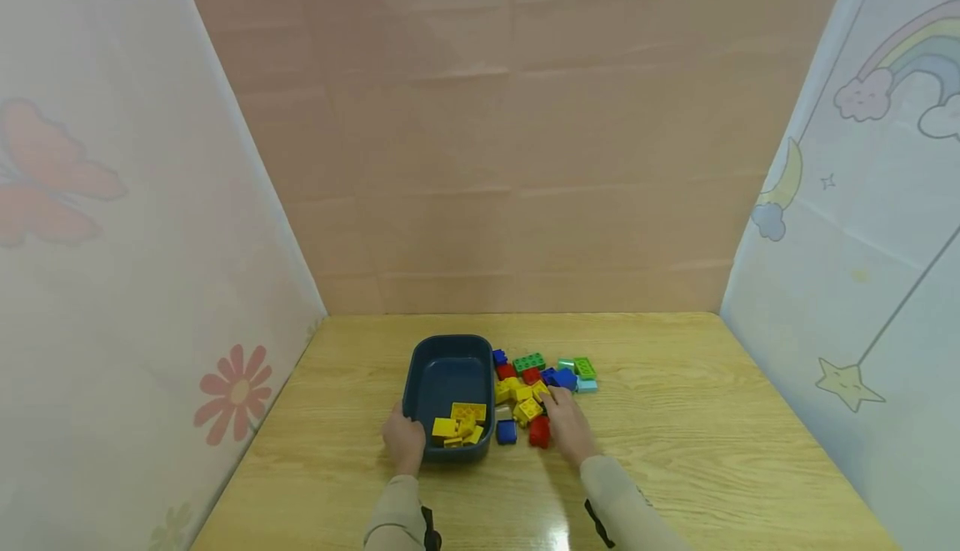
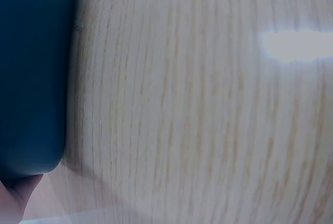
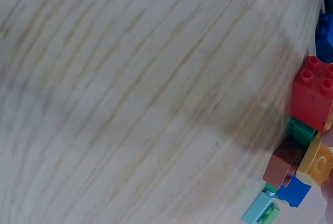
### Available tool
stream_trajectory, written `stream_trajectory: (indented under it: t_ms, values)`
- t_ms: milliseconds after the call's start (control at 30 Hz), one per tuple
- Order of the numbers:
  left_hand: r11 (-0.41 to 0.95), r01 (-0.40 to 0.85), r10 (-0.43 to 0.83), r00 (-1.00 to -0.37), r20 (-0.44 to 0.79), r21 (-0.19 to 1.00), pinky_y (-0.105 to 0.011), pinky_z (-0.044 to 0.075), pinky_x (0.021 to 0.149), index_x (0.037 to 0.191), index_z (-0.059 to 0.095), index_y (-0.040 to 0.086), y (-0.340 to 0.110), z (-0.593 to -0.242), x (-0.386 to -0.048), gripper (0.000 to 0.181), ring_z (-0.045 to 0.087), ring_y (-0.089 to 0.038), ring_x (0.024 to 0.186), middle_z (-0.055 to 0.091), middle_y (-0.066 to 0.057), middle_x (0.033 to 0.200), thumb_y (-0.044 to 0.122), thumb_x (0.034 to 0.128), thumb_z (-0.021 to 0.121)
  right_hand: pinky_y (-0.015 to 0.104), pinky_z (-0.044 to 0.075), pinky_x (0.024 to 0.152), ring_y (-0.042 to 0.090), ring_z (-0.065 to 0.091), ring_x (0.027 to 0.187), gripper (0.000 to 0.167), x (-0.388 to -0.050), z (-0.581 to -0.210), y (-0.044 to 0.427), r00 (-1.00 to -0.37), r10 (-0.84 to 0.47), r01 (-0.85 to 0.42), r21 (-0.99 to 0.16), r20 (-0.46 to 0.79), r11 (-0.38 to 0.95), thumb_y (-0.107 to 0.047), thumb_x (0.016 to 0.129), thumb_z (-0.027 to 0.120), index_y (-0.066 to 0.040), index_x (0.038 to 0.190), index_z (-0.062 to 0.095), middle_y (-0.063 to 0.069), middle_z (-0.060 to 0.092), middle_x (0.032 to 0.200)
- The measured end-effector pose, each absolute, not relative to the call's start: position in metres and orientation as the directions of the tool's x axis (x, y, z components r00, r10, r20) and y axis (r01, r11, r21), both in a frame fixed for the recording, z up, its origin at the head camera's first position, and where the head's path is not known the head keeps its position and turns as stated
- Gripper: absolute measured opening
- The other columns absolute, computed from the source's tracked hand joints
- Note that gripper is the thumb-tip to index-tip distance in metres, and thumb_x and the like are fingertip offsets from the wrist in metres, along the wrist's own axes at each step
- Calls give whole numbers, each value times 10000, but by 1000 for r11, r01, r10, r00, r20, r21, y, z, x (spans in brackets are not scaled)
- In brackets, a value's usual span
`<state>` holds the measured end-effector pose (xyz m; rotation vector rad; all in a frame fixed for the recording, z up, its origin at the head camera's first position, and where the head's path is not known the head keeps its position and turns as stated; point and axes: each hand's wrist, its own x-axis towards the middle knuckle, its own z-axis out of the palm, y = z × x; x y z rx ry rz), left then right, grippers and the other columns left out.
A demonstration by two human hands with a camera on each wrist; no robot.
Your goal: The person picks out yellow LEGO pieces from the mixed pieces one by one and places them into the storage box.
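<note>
My left hand [image 1: 405, 443] grips the bin [image 1: 453, 380] by its near left corner; I would hold that grasp firm but low, so the bin neither slides nor tips on the table [image 1: 675, 434]. My right hand [image 1: 567, 426] works at the loose bricks just right of the bin; its thumb and finger appear to pinch a yellow brick [image 3: 314, 164], tilted so that its underside shows; most of that hand is cut off in the wrist view, so I cannot tell how firm the hold is. The red brick [image 1: 539, 432] lies just beside the fingers, a green brick [image 3: 302, 131] close by; I judge that the pinch should sit square on two opposite sides before taking weight; a straight lift suits best, since a sideways drag could snag the neighbours. The rim stands between the pile and the yellow bricks [image 1: 444, 428] inside; any move left would need height first; a gentle lowering would spare a bounce.
</note>
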<state>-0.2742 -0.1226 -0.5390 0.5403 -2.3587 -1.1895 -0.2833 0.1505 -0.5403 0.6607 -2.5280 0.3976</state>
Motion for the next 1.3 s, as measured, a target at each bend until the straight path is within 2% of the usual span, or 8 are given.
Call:
stream_trajectory:
  t_ms: [433, 833, 1133, 1300]
  values:
    - [554, -110, -518, -821, 238, 825, -490, 486, 672, 1080, 556, -132, -123, -537, -272, 392, 584, -419, 840, 591, -310, 952, -174, 694, 501, 443, 432, 804, 327, 491, 957, 344, -282, -540, 152, -744, -384, -495, -64, 546, 867, 130, 654, 684, 51, 982, 616, 192, 548, 1016]
    - [550, -112, -526, -816, 239, 827, -499, 477, 694, 1055, 567, -130, -123, -538, -273, 369, 576, -424, 862, 592, -306, 958, -173, 695, 500, 417, 438, 780, 325, 496, 923, 248, -284, -543, 156, -731, -389, -517, -83, 561, 852, 164, 639, 673, 62, 863, 643, 191, 559, 977]
    - [544, -123, -522, -824, 221, 830, -497, 478, 698, 1083, 551, -135, -124, -537, -273, 380, 573, -424, 874, 584, -310, 981, -170, 708, 504, 394, 451, 749, 312, 507, 887, 229, -285, -545, 157, -696, -389, -539, -81, 603, 839, 158, 628, 683, 71, 838, 655, 191, 564, 937]
    - [542, -128, -520, -827, 212, 831, -494, 477, 705, 1097, 537, -147, -124, -539, -274, 390, 572, -425, 877, 577, -320, 986, -172, 709, 506, 381, 453, 749, 300, 508, 881, 249, -283, -546, 157, -707, -383, -525, -79, 595, 848, 163, 618, 690, 67, 845, 656, 180, 566, 931]
